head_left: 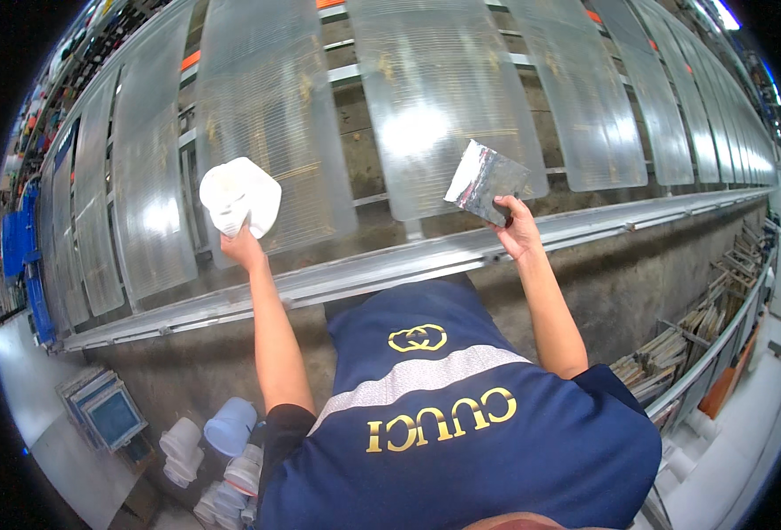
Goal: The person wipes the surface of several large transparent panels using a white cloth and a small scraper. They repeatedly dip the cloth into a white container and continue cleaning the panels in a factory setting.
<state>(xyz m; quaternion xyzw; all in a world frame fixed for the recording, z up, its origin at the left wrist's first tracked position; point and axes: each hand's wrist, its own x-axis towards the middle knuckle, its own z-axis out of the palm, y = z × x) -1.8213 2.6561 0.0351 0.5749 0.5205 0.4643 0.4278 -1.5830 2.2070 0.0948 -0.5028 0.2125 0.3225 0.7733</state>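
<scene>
My left hand (243, 246) is closed round the lower end of a white plastic container (258, 190), jug-like with a rounded part on its left side. I hold it up over a long row of translucent ribbed panels (271, 115). On the right, my right hand (518, 228) pinches a flat, shiny grey square piece (496, 181) by its lower right corner. That piece has a bright, reflective left edge; whether it is a plate or a pouch I cannot tell. Behind it lies another ribbed panel (443, 79) with a strong light reflection.
A metal rail (390, 263) runs along the near edge of the panels, in front of my body. White tubs (181, 446) and a blue bucket (230, 426) stand at lower left, near stacked frames (108, 411). More frames (673, 349) lean at right, beside a metal railing (717, 358).
</scene>
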